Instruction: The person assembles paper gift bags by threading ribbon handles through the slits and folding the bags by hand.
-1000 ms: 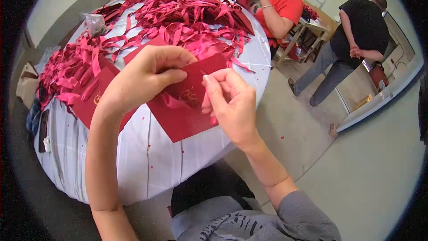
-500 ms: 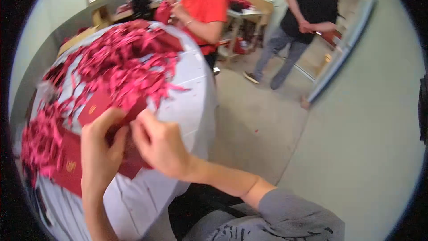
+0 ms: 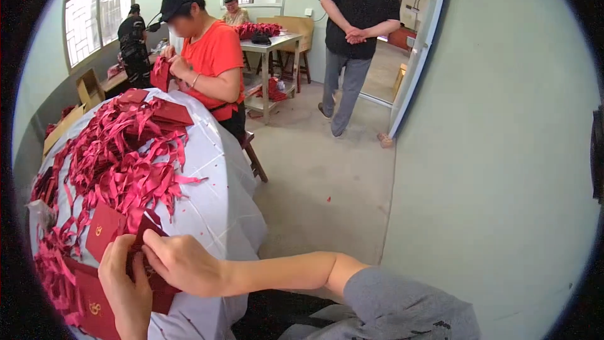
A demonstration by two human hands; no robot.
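Note:
Both my hands work at the near side of a cloth-covered table (image 3: 207, 204). My left hand (image 3: 126, 274) is closed on a dark red gift bag (image 3: 165, 302), its fingers at the upper edge. Pinched close beside it, my right hand (image 3: 182, 264) grips the same bag's edge; the fingers hide what exactly lies between them. Just beyond the left fingers is a flat dark red bag (image 3: 104, 230) with a gold emblem. Another emblem-marked bag (image 3: 91, 293) lies left of my left wrist. A large heap of pink-red ribbons (image 3: 126, 164) spreads over the table behind.
Across the table, a person in a red shirt (image 3: 217, 56) handles a red piece. A person in black (image 3: 362, 19) stands by the doorway, hands behind the back. A metal table (image 3: 286, 41) bears more red items. An open door (image 3: 421, 50) and pale wall (image 3: 491, 151) stand right.
The view has swung up and right, so the table and my hands appear lower and farther left. Both hands stay close together on the bag. The person in black has shifted their legs.

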